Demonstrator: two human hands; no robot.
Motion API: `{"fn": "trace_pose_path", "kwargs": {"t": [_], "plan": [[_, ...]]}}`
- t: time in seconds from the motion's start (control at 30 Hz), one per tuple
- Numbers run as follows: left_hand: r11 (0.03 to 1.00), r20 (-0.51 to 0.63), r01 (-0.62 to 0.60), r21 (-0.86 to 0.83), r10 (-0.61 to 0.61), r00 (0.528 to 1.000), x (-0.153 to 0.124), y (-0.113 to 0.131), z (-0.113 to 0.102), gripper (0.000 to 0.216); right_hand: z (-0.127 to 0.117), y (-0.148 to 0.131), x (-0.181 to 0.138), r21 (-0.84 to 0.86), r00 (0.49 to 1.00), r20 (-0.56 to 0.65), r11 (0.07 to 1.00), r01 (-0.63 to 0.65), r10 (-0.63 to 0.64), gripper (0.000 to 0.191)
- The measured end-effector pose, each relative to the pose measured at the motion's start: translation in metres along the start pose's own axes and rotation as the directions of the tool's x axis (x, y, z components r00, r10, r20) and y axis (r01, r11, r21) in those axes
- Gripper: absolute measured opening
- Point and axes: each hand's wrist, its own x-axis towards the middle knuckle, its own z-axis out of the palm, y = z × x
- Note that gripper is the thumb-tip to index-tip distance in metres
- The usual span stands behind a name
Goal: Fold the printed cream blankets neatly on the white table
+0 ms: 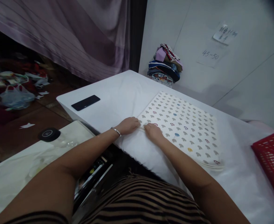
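Observation:
A folded cream cloth [181, 124] printed with grey, red, blue and yellow motifs lies flat on the white-covered table [118, 90]. Several layers show along its near right edge. At its left corner, my left hand [128, 125] has its fingers closed on the cloth's edge; a silvery bracelet circles that wrist. Just right of it, my right hand [153, 132] grips the same near edge, fingers curled over it. The two hands are close together but apart. My fingertips are partly hidden against the fabric.
A black phone [85, 102] lies on the table's left part. A red plastic basket [271, 161] stands at the right edge. Folded clothes [164, 67] are piled by the wall. At lower left, a side surface holds a round black object [49, 134] and clear plastic.

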Motion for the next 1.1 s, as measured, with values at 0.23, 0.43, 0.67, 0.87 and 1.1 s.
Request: {"fn": "trace_pose_path", "kwargs": {"t": [0.23, 0.43, 0.67, 0.87, 1.1], "plan": [[0.978, -0.021, -0.112, 0.178, 0.118, 0.993, 0.004, 0.000, 0.002, 0.011, 0.000, 0.006, 0.004, 0.142, 0.999, 0.020, 0.989, -0.037, 0.035, 0.024], [0.957, -0.003, -0.151, 0.249, 0.157, 0.988, 0.007, 0.000, 0.004, 0.014, 0.003, 0.008, 0.005, 0.192, 0.999, -0.010, 0.980, -0.041, 0.044, 0.023], [0.937, -0.021, -0.152, 0.314, 0.167, 0.986, 0.005, -0.004, 0.008, 0.018, 0.006, 0.006, 0.001, 0.120, 0.999, -0.032, 0.993, -0.011, 0.015, 0.025], [0.917, -0.041, -0.167, 0.361, 0.194, 0.980, -0.003, -0.006, 0.015, 0.018, 0.009, -0.001, -0.004, -0.058, 0.998, -0.048, 0.997, 0.046, -0.049, 0.028], [0.923, -0.055, -0.153, 0.352, 0.184, 0.981, -0.005, -0.007, 0.018, 0.019, 0.005, -0.002, -0.003, -0.051, 0.999, -0.023, 0.998, 0.045, -0.046, 0.028]]}}
